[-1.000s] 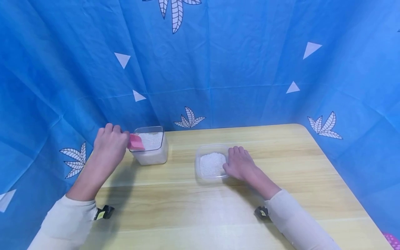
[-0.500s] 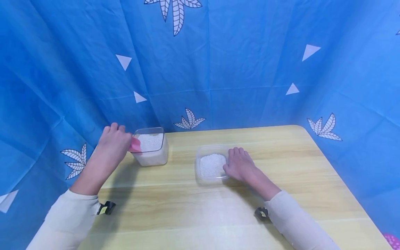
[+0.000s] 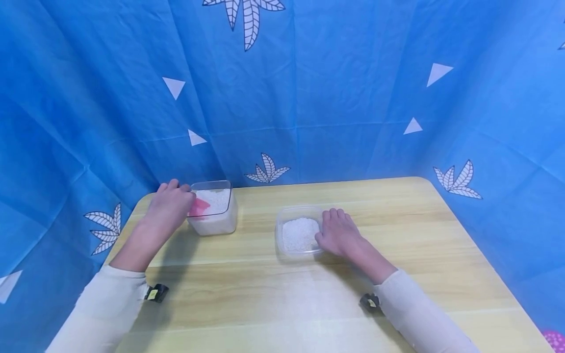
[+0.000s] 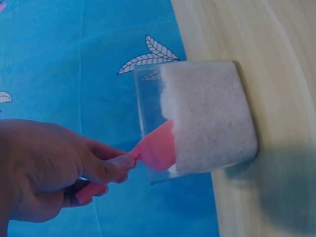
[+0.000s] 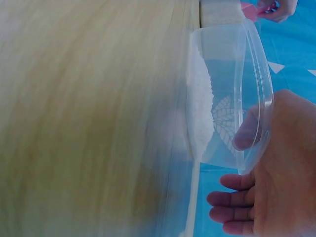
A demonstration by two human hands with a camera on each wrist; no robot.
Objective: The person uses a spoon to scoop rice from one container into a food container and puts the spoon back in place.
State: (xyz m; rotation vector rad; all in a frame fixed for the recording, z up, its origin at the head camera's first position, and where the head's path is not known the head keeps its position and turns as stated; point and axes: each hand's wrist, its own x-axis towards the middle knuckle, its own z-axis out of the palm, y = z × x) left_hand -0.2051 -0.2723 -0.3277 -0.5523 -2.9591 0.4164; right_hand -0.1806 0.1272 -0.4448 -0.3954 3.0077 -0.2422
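Observation:
My left hand (image 3: 169,206) grips the handle of a small pink scoop (image 4: 158,148). The scoop's blade reaches over the rim of a clear square container (image 4: 148,94) and is partly sunk in the white grains (image 4: 210,118) that fill much of it. At the middle of the table, a shallower clear plastic tub (image 3: 281,240) holds a mound of white grains (image 3: 301,234). My right hand (image 3: 340,233) holds that tub by its right side; the right wrist view shows the thumb (image 5: 248,131) through the clear wall and the fingers outside.
Both containers stand on a light wooden table (image 3: 265,294). A blue patterned cloth (image 3: 344,88) hangs behind it and along the sides. Black wrist devices (image 3: 159,293) sit at both sleeves. Something pink with dots (image 3: 553,340) shows at the lower right corner.
My left hand has moved right and slightly down, and the scoop has gone from the square container's rim into the grains. My right hand and the tub have stayed put.

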